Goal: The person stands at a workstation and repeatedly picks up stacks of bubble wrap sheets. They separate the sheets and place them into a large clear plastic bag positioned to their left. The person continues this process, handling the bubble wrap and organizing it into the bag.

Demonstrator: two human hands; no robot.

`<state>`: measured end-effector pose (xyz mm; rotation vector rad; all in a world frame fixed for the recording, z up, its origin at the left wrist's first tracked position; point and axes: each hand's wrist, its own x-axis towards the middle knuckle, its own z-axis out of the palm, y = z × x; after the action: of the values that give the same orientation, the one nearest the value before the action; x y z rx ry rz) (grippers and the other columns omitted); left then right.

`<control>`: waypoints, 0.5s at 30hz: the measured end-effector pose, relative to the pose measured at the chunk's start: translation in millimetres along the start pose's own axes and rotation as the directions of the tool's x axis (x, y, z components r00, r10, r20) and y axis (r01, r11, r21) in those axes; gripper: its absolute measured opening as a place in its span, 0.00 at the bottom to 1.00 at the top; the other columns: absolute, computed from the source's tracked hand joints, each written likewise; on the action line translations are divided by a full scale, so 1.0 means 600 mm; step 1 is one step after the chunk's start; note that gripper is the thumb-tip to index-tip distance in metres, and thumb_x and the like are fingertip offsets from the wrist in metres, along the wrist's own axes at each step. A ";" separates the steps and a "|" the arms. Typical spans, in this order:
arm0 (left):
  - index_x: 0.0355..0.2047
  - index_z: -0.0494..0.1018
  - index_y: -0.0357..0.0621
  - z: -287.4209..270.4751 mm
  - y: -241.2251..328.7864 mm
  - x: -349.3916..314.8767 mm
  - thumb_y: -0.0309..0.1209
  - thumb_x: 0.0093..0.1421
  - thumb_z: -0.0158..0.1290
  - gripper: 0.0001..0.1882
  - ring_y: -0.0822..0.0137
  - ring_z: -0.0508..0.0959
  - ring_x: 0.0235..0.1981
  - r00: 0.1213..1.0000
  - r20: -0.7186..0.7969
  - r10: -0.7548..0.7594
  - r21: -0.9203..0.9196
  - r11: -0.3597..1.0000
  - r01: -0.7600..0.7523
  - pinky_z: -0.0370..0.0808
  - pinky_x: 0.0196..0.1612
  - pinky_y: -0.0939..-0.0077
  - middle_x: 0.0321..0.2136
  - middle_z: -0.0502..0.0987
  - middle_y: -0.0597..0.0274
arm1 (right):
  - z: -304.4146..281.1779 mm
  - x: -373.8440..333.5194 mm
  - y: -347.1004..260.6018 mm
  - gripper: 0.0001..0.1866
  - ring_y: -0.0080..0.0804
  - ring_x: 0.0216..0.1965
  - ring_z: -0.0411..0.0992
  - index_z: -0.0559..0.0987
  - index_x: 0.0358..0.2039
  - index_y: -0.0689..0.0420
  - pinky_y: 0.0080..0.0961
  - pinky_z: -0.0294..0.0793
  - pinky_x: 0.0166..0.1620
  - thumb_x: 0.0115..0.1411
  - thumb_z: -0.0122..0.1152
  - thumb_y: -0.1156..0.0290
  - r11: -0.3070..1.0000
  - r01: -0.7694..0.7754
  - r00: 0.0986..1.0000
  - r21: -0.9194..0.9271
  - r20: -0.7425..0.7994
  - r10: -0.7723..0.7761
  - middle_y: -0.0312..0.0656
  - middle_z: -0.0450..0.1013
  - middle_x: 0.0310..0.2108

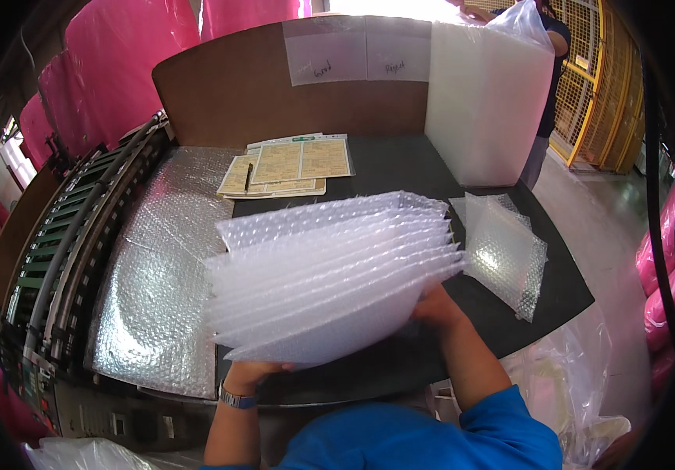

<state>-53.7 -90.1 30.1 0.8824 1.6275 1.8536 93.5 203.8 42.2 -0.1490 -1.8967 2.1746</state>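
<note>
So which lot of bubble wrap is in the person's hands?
The thick, fanned stack in the middle, held by the left hand and right hand; the long sheet at left and loose pieces at right lie untouched.

My left hand (pixel 255 371) at seven o'clock and right hand (pixel 439 305) at four, each partly hidden by bubble-wrap sheets (pixel 329 274), co-worker (pixel 559 36) at two half-hidden behind a white stack (pixel 488 106), my blue shirt (pixel 400 439) cut off at six
</note>
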 end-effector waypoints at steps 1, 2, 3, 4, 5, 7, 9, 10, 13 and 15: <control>0.46 0.63 0.37 0.004 0.002 0.001 0.33 0.32 0.67 0.38 0.63 0.68 0.43 1.000 -0.014 0.012 0.027 1.000 -0.011 0.66 0.46 0.68 0.42 0.69 0.58 | -0.003 -0.002 -0.002 0.50 0.35 0.53 0.57 0.57 0.54 0.61 0.32 0.56 0.55 0.28 0.74 0.67 0.999 -0.033 0.999 0.021 0.021 0.032 0.43 0.60 0.51; 0.44 0.65 0.37 0.002 0.003 0.003 0.35 0.34 0.66 0.36 0.63 0.69 0.43 1.000 -0.003 0.014 0.131 0.991 -0.013 0.66 0.45 0.68 0.41 0.70 0.57 | -0.006 -0.002 0.003 0.50 0.35 0.53 0.57 0.57 0.54 0.61 0.32 0.56 0.55 0.29 0.74 0.67 1.000 -0.027 1.000 0.017 0.016 0.026 0.43 0.60 0.51; 0.43 0.66 0.36 -0.002 0.003 0.007 0.36 0.36 0.64 0.33 0.63 0.69 0.42 1.000 0.009 0.015 0.233 0.972 -0.017 0.66 0.45 0.69 0.41 0.70 0.57 | -0.010 0.001 0.013 0.49 0.35 0.54 0.57 0.57 0.54 0.61 0.32 0.55 0.55 0.30 0.74 0.67 1.000 -0.021 1.000 0.013 0.010 0.021 0.44 0.60 0.51; 0.42 0.67 0.36 -0.004 0.002 0.008 0.38 0.38 0.63 0.31 0.64 0.69 0.42 1.000 0.019 0.015 0.331 0.943 -0.021 0.66 0.44 0.69 0.40 0.70 0.56 | -0.010 0.003 0.015 0.49 0.35 0.54 0.57 0.57 0.54 0.61 0.32 0.55 0.55 0.30 0.73 0.66 1.000 -0.016 1.000 0.008 0.006 0.016 0.44 0.60 0.51; 0.41 0.67 0.36 0.004 -0.001 0.007 0.39 0.39 0.63 0.30 0.64 0.70 0.41 0.997 -0.034 0.075 0.291 0.955 -0.062 0.66 0.43 0.69 0.39 0.71 0.56 | -0.005 0.004 0.015 0.49 0.35 0.54 0.57 0.57 0.54 0.61 0.32 0.55 0.55 0.31 0.73 0.66 0.999 0.020 1.000 0.025 -0.003 -0.020 0.44 0.60 0.51; 0.39 0.68 0.35 0.031 -0.013 -0.001 0.43 0.41 0.61 0.29 0.64 0.70 0.40 0.972 -0.148 0.182 0.217 0.965 -0.148 0.66 0.43 0.70 0.38 0.71 0.56 | 0.011 0.005 0.012 0.50 0.35 0.54 0.57 0.56 0.54 0.60 0.32 0.55 0.55 0.31 0.73 0.64 0.994 0.088 0.996 0.061 -0.022 -0.087 0.44 0.60 0.51; 0.39 0.68 0.35 0.036 -0.035 -0.009 0.44 0.40 0.61 0.30 0.64 0.70 0.40 0.933 -0.218 0.285 0.249 0.941 -0.229 0.66 0.43 0.70 0.38 0.71 0.56 | 0.017 0.000 0.003 0.52 0.36 0.54 0.56 0.55 0.55 0.60 0.32 0.54 0.56 0.31 0.74 0.62 0.991 0.057 0.997 0.120 -0.051 -0.051 0.44 0.59 0.52; 0.40 0.68 0.35 0.041 -0.037 -0.007 0.44 0.40 0.61 0.31 0.64 0.70 0.40 0.907 -0.247 0.340 0.266 0.924 -0.274 0.66 0.43 0.70 0.38 0.71 0.56 | 0.017 0.000 -0.001 0.52 0.36 0.55 0.55 0.54 0.56 0.60 0.32 0.53 0.56 0.30 0.74 0.61 0.988 0.048 0.997 0.146 -0.067 -0.039 0.44 0.59 0.52; 0.41 0.67 0.35 0.060 -0.025 -0.011 0.44 0.41 0.62 0.32 0.64 0.70 0.41 0.917 -0.307 0.255 -0.073 0.954 -0.289 0.65 0.45 0.70 0.38 0.71 0.56 | 0.008 -0.001 0.022 0.53 0.37 0.55 0.55 0.54 0.56 0.60 0.33 0.53 0.56 0.31 0.74 0.60 0.922 0.162 0.984 0.352 0.017 -0.179 0.45 0.59 0.52; 0.42 0.67 0.35 0.035 -0.039 -0.008 0.42 0.42 0.62 0.31 0.65 0.70 0.41 0.949 -0.102 0.299 0.188 0.942 -0.276 0.66 0.45 0.69 0.39 0.71 0.56 | 0.008 -0.002 0.033 0.52 0.36 0.55 0.55 0.54 0.56 0.60 0.32 0.53 0.56 0.32 0.73 0.60 0.981 0.194 0.981 0.029 -0.027 -0.193 0.45 0.58 0.52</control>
<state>-35.8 -76.7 7.5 1.1491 1.8419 2.0233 91.0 196.3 23.1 0.0153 -1.7824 2.0621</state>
